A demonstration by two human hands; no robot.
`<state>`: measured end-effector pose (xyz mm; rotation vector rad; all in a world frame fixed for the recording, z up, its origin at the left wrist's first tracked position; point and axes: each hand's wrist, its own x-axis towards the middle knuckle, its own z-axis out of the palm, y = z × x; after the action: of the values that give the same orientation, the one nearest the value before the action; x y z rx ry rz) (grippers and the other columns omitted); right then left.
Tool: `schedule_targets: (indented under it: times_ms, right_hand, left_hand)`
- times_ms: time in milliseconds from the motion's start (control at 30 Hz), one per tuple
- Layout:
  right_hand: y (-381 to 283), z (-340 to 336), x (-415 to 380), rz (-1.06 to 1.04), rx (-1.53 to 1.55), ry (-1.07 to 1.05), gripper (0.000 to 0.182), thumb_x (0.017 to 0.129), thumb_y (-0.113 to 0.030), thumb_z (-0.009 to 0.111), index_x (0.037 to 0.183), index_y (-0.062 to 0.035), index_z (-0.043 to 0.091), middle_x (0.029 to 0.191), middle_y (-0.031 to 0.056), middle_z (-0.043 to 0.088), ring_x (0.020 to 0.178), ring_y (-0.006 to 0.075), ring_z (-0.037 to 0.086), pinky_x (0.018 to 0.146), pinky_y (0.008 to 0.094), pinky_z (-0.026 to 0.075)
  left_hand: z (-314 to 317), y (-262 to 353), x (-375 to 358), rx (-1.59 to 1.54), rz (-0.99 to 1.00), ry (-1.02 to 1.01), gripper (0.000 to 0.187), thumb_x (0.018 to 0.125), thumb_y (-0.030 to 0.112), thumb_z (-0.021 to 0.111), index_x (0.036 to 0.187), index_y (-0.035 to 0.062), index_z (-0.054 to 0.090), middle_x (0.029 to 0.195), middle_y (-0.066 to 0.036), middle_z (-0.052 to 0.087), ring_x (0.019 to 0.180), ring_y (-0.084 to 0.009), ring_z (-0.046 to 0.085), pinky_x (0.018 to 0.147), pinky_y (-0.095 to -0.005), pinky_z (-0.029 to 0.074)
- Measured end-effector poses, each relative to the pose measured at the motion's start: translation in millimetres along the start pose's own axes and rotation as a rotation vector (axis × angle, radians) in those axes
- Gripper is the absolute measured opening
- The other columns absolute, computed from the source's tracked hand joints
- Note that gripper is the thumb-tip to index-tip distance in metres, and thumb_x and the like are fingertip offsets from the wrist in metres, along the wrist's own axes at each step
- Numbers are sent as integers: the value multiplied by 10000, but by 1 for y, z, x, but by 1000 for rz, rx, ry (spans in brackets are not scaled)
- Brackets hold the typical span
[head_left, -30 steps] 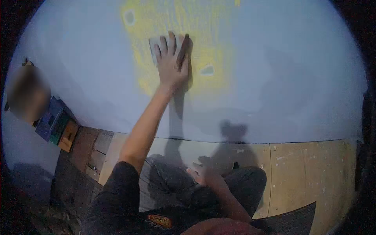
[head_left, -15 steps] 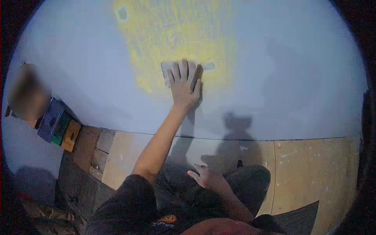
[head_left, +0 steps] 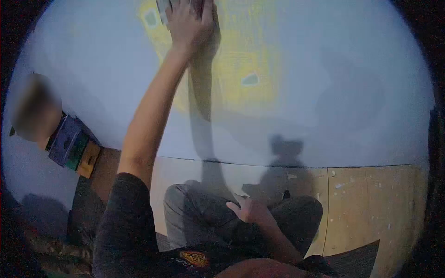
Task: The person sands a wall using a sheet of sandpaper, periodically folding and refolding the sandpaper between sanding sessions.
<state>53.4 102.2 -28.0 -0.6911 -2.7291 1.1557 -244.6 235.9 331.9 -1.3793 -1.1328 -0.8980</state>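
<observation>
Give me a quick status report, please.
Left hand over pale pad, on yellow wall patch. Right hand near lap, no held item visible. Pale pad partly cut off by frame; no obstruction visible.

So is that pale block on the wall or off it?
On it, apparently: the left hand lies over the pale block against the wall, with its shadow close beside.

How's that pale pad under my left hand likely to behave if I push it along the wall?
The pale pad is probably light, since your left hand alone holds it at the wall. It seems unlikely to roll, looking flat there. Its visible edge appears straight, hinting at stiffness, though most is hidden.
</observation>
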Motion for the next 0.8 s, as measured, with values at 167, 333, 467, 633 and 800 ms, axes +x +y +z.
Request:
schedule_targets:
  times_ms: [167, 333, 467, 633, 800]
  right_hand:
    - [26, 33, 7, -126, -40, 198, 614, 971, -540, 550, 1142, 39, 661, 981, 278, 699, 983, 434, 680, 908, 512, 536]
    - [3, 9, 4, 10, 34, -78, 626, 1008, -490, 519, 1306, 57, 576, 1251, 295, 622, 1212, 443, 574, 1031, 508, 446]
    - [4, 15, 0, -64, -10, 16, 601, 998, -490, 528, 1308, 22, 586, 1307, 284, 594, 1278, 436, 524, 1068, 508, 412]
    - [17, 25, -4, -199, -145, 237, 622, 981, -526, 533, 1168, 57, 640, 1063, 280, 686, 1052, 431, 657, 936, 507, 522]
    - [7, 13, -2, -69, -74, 117, 611, 983, -516, 538, 1212, 45, 614, 1060, 277, 686, 1023, 443, 665, 935, 512, 519]
  left_hand:
    - [4, -1, 76, 269, 19, 89, 621, 1064, 373, 337, 1616, 146, 164, 1648, -229, 164, 1526, -437, 82, 1236, -522, 12]
    - [17, 43, -52, 168, -71, 33, 665, 967, 382, 535, 1514, 42, 368, 1577, -218, 335, 1438, -508, 261, 1170, -630, 156]
    - [12, 83, -183, 157, -254, -387, 761, 928, 396, 564, 1533, 5, 319, 1613, -246, 253, 1487, -502, 178, 1195, -634, 73]
    - [3, 63, -213, 165, -99, -400, 700, 909, 405, 591, 1486, 44, 431, 1589, -194, 337, 1444, -476, 290, 1176, -628, 151]
    - [2, 14, -67, 183, 70, -95, 708, 908, 364, 584, 1513, 52, 388, 1591, -176, 343, 1433, -463, 313, 1177, -614, 178]
